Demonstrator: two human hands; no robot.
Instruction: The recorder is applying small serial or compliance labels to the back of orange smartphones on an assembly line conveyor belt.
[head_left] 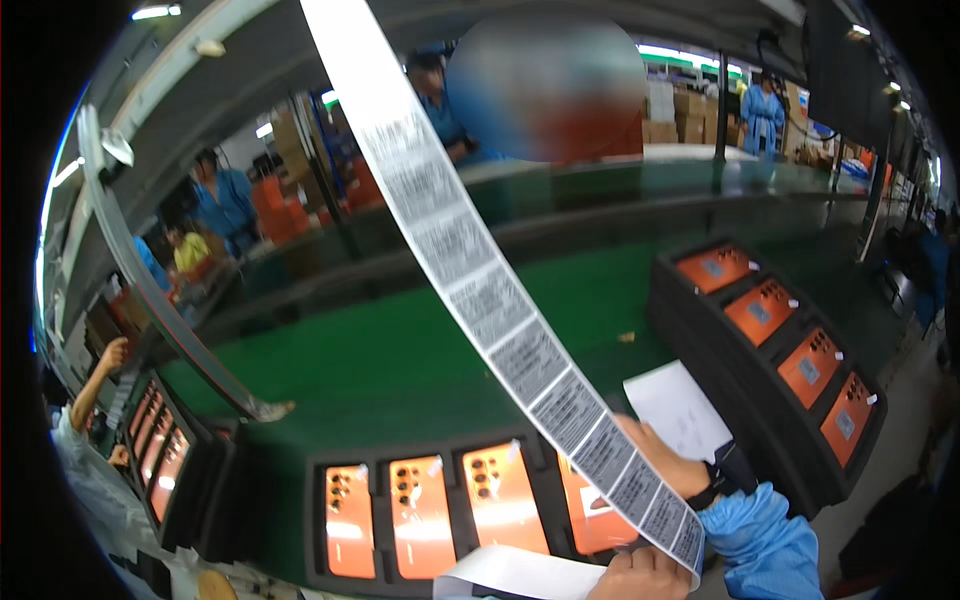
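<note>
A long strip of printed labels (492, 300) runs from the top of the view down to my left hand (642, 577). The fingers of that hand are closed round the strip's lower end. White backing paper (520, 572) curls away beside it. My right hand (665, 462), with a dark band at the wrist and a blue sleeve, reaches behind the strip, over an orange phone (590, 515) in a black foam tray (388, 460). Its fingers are hidden by the labels. More orange phones (420, 515) lie in the tray's slots, camera ends away from me.
Stacked black trays (690, 320) with orange phones stand at the right, beside a white paper sheet (680, 405). At the left, another person's hand (115, 352) is raised near another phone tray (160, 445). A metal post (165, 310) rises from the green work surface (400, 370).
</note>
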